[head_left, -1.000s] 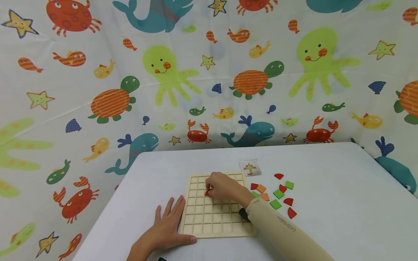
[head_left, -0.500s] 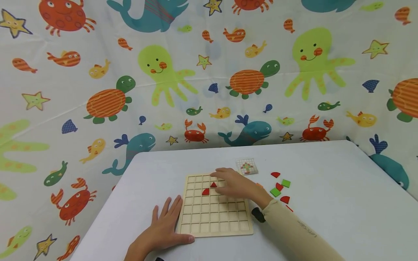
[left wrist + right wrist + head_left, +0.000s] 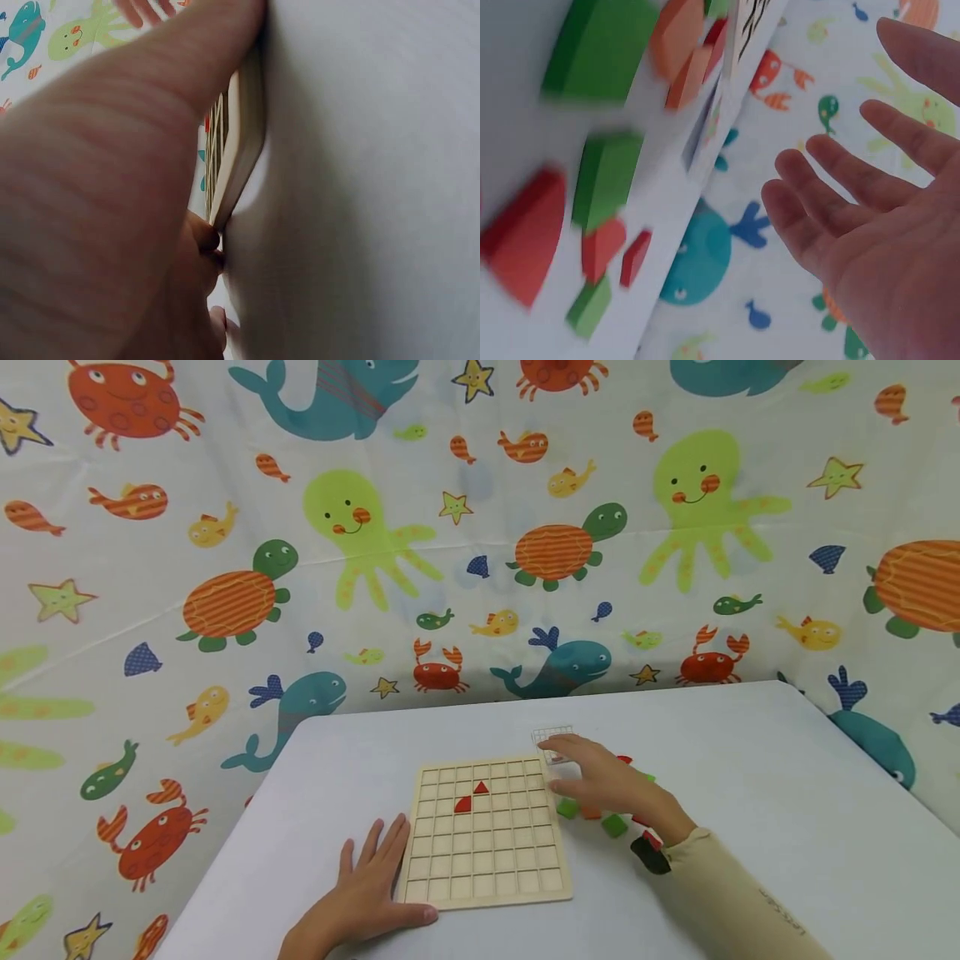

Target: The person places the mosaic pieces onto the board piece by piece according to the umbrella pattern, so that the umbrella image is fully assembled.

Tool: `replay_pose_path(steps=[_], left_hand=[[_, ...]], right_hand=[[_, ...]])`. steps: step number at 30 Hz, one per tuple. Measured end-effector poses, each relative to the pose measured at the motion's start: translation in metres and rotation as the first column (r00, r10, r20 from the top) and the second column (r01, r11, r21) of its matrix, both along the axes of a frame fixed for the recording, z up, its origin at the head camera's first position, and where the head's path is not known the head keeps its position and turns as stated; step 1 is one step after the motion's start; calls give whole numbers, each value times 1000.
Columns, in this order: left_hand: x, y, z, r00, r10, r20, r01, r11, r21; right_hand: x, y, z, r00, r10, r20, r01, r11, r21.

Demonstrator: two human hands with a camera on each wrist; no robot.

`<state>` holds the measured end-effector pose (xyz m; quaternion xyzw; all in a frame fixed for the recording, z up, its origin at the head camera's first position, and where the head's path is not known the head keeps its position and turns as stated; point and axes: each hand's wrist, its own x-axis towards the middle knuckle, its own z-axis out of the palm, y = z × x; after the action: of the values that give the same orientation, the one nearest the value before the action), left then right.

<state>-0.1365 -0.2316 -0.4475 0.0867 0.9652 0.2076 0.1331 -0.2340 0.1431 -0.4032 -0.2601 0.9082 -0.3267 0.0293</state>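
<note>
A wooden grid board (image 3: 487, 860) lies on the table, holding a red triangle (image 3: 481, 787) and a red quarter-circle tile (image 3: 463, 805) in its upper cells. My left hand (image 3: 362, 893) rests beside its left edge with fingers spread, the thumb by the near corner. In the left wrist view, the board's side (image 3: 247, 142) shows past the hand. Off the board's right edge hovers my right hand (image 3: 603, 779), fingers extended and holding nothing. Under and around it are loose tiles, among them a green square (image 3: 615, 825) and an orange one (image 3: 591, 812).
A small pattern card (image 3: 553, 730) lies behind the board, partly covered by the right hand. The right wrist view shows green tiles (image 3: 600, 49), orange tiles (image 3: 676, 37) and red tiles (image 3: 526, 234) spread on the white table. A sea-animal cloth (image 3: 480, 527) hangs behind.
My right hand has let go of the red quarter-circle tile on the board and moved right, over the loose tiles. The left hand stays by the board; the head view has shifted slightly.
</note>
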Motion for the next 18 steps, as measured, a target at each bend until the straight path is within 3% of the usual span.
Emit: replay_pose_path(steps=[10,18], left_hand=[[-1,-2,-4,1000,3,-1,-3,1000,-4],[1,-1,-1,1000,1,6,-1,1000,-5]], right_hand=[[-11,72,4,991,-130,42,130,992,-3],[-20,116,-9,964,-156,216,159,987,4]])
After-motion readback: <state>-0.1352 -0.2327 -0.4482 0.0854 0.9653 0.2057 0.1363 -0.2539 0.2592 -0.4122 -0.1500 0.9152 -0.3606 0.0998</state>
